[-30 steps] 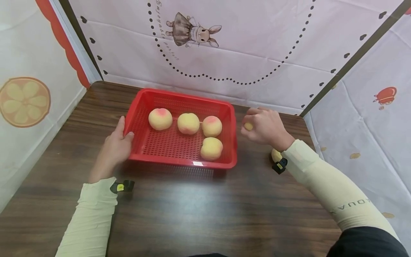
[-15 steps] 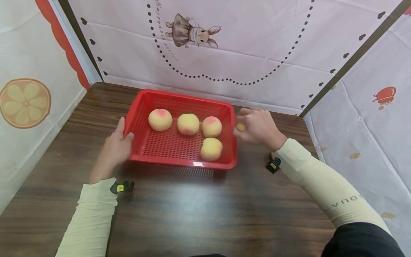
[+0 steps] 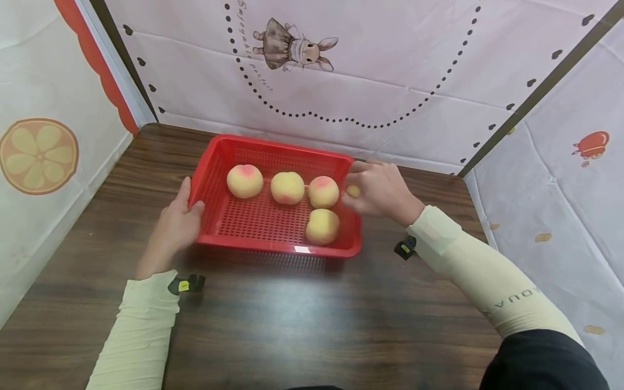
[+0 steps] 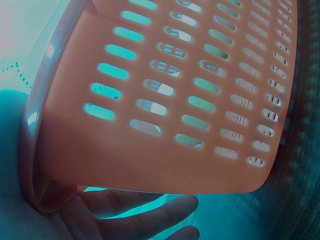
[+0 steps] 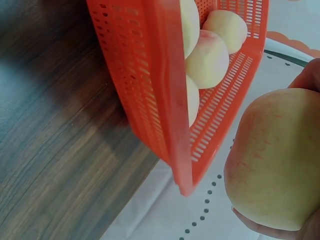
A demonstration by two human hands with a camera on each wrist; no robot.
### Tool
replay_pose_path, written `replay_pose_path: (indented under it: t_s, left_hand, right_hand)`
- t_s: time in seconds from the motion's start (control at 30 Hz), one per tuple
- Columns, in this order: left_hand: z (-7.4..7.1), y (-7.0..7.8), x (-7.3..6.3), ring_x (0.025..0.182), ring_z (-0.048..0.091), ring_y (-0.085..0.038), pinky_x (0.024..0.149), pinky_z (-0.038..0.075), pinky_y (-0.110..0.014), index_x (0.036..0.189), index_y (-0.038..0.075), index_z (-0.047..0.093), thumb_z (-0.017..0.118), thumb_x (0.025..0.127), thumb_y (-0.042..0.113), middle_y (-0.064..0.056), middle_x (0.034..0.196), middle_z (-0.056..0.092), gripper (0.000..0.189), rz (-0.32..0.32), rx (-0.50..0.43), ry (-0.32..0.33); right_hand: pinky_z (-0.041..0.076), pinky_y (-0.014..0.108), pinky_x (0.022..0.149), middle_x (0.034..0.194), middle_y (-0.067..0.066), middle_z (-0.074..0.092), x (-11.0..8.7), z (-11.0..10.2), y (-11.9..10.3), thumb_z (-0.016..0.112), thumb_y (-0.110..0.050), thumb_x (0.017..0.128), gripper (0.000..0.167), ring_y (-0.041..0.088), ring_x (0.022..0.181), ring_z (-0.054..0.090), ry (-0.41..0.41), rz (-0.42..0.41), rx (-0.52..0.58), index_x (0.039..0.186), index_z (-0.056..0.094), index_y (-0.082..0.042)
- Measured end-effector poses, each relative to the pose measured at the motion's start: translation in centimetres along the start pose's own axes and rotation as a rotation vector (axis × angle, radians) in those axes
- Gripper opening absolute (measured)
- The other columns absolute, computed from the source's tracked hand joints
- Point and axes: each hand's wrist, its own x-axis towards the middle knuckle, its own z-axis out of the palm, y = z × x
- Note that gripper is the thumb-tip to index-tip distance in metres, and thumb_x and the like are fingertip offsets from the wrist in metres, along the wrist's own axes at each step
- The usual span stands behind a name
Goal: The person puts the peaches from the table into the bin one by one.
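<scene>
A red plastic basket [image 3: 258, 225] with slotted walls holds several yellow peaches with pink blush, one of them a peach [image 3: 245, 181] near its left end. My left hand [image 3: 173, 230] grips the basket's left rim, the thumb over the edge. In the left wrist view its fingers [image 4: 165, 215] reach along the outer side of the basket wall [image 4: 110, 155]. Another peach [image 5: 275, 160] is held in my right hand [image 3: 380, 192], which is over the basket's right rim. From the head, only a small patch of that peach shows between the fingers.
The basket stands on a dark wood-grain table [image 3: 292, 325]. Behind it rises a pale printed cloth wall [image 3: 390, 54], with further cloth walls at left and right. Each wrist wears a small black camera, such as the camera [image 3: 404, 247] on the right.
My right hand has moved left with its peach, from beside the basket to its right rim. A peach on the table, partly seen earlier near the right wrist, is now hidden. The left hand stays put.
</scene>
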Motion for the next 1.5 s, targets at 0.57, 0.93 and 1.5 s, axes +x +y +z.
replay_pose_path:
  t_s: [0.57, 0.93, 1.5]
  left_hand:
    - [0.2, 0.0, -0.1, 0.133, 0.049, -0.05, 0.108, 0.044, -0.072, 0.162, 0.03, -0.024, 0.035, 0.111, 0.045, -0.027, 0.17, 0.021, 0.079, -0.013, -0.001, 0.007]
    - [0.2, 0.0, -0.1, 0.138, 0.048, -0.052, 0.109, 0.044, -0.071, 0.162, 0.031, -0.023, 0.037, 0.111, 0.044, -0.025, 0.171, 0.021, 0.08, -0.014, -0.031, 0.013]
    - [0.2, 0.2, -0.1, 0.132, 0.053, -0.05, 0.108, 0.044, -0.072, 0.163, 0.03, -0.022, 0.034, 0.111, 0.043, -0.028, 0.168, 0.025, 0.078, -0.002, -0.011, 0.015]
  right_hand:
    - [0.046, 0.038, 0.048, 0.082, 0.0, 0.067, 2.1, 0.9, -2.3, 0.064, -0.031, 0.084, 0.019, 0.023, 0.073, 0.06, -0.006, -0.067, 0.002, 0.08, 0.077, -0.018]
    - [0.041, 0.035, 0.045, 0.08, -0.002, 0.067, 3.0, 1.1, -3.3, 0.061, -0.033, 0.087, 0.023, 0.022, 0.07, 0.057, 0.012, -0.1, -0.004, 0.076, 0.076, -0.02]
    - [0.047, 0.036, 0.052, 0.088, -0.001, 0.07, 4.5, 1.1, -4.6, 0.065, -0.032, 0.084, 0.018, 0.022, 0.076, 0.059, -0.021, -0.15, -0.006, 0.085, 0.079, -0.019]
